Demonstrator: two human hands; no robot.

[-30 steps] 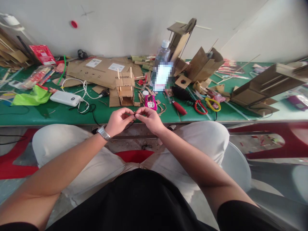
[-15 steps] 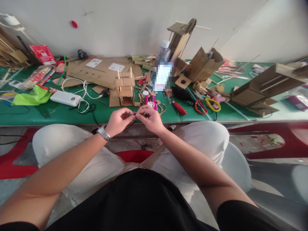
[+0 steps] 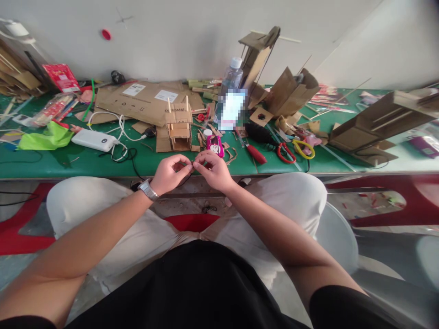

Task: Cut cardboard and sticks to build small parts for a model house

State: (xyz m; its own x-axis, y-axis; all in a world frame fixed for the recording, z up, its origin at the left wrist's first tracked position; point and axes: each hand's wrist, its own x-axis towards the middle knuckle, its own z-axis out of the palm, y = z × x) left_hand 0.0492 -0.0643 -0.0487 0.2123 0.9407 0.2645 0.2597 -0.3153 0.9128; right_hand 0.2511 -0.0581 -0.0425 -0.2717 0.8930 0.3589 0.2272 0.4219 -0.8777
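Note:
My left hand (image 3: 170, 172) and my right hand (image 3: 215, 170) meet fingertip to fingertip at the near edge of the green table. Both are closed in a pinch on something small and dark, mostly hidden by the fingers; its kind cannot be told. A thin dark line shows just below the fingertips. Right beyond my right hand lies a pink case with a white cartoon figure (image 3: 214, 145). Past my left hand stands a small cardboard model (image 3: 179, 128) with wooden sticks poking up from it.
A white power bank (image 3: 93, 139) with cables lies to the left. Rightward are a red-handled tool (image 3: 256, 154), scissors with red and yellow handles (image 3: 303, 148) and a large cardboard structure (image 3: 377, 123). A clear bottle (image 3: 233, 75) stands behind a lit phone screen (image 3: 231, 109).
The fingertips have shifted very slightly against each other, and less of the dark piece shows between them. Everything on the table stays where it was.

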